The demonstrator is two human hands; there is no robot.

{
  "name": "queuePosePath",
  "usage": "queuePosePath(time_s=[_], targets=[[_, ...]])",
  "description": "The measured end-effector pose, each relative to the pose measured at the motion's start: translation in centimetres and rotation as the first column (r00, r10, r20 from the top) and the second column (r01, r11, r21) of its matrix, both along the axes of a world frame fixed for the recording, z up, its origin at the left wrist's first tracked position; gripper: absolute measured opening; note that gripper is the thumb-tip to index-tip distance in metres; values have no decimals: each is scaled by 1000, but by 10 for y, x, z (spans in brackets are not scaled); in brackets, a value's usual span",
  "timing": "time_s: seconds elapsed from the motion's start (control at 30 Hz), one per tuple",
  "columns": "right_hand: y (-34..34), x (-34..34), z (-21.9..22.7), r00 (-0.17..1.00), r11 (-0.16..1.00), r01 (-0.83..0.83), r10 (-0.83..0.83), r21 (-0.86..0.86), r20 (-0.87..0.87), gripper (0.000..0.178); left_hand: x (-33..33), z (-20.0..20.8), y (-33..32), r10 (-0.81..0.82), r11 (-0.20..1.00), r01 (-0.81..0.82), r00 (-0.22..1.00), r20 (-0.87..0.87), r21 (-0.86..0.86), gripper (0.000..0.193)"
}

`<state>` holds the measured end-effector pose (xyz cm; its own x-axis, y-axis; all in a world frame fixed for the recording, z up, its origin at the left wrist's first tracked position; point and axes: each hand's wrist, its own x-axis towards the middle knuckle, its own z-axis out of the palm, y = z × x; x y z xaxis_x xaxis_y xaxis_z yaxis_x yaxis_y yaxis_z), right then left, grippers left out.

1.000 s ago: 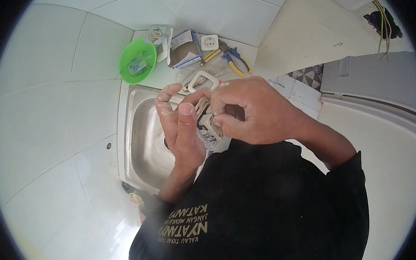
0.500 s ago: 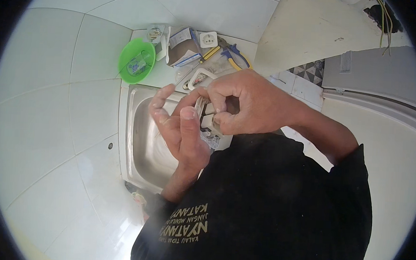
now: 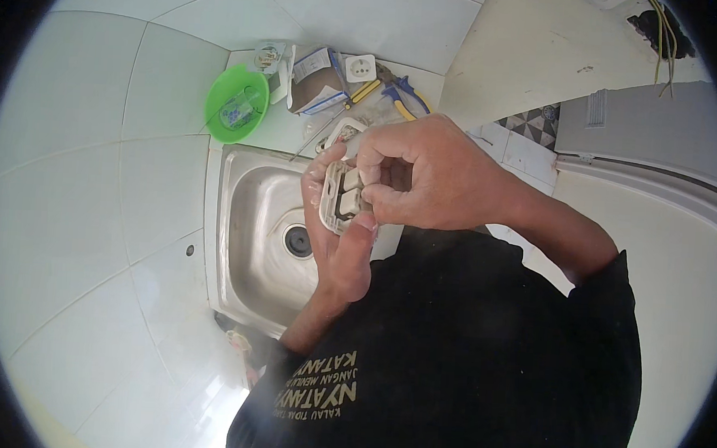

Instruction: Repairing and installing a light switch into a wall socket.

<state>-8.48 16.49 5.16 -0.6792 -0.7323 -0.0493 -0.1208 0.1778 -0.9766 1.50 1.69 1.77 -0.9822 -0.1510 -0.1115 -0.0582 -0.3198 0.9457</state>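
My left hand [image 3: 342, 264] holds a white double light switch [image 3: 350, 202], fingers behind it and thumb along its near edge. The switch has a rounded frame and two pale rocker keys facing up. My right hand [image 3: 450, 180] comes in from the right, its thumb and forefinger pinched together against the rockers' right side. Those fingers hide the right part of the switch, so whether a small piece sits between them does not show.
Below my hands lies a steel sink [image 3: 245, 291] with a dark drain. On the counter behind it are a green bowl [image 3: 211, 120], an open cardboard box [image 3: 318, 89], a white wall socket [image 3: 360, 67], blue-yellow pliers [image 3: 412, 97], a screwdriver [image 3: 359, 97] and a white frame [image 3: 336, 130]. Wires [image 3: 667, 54] hang at upper right.
My left hand has shifted right and its spread fingers have closed round the switch, which now shows its rockers more fully. My right hand stays pinched at the switch, nearly unmoved.
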Motion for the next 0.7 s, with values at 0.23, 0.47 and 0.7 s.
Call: queuePosePath(time_s=[0.23,0.47,0.7], targets=[[-3,0,-4,998,997,28,-24,-77,51,15,-3,-1,-9,-83,983,68,993,-84,-172,73],[4,-6,4,999,998,-40,38,-50,-29,9,-9,8,-14,-142,989,143,990,7,-32,81],[6,-1,24,923,970,-172,219,172,-317,12,-5,1,-20,-277,835,213,959,53,507,72]])
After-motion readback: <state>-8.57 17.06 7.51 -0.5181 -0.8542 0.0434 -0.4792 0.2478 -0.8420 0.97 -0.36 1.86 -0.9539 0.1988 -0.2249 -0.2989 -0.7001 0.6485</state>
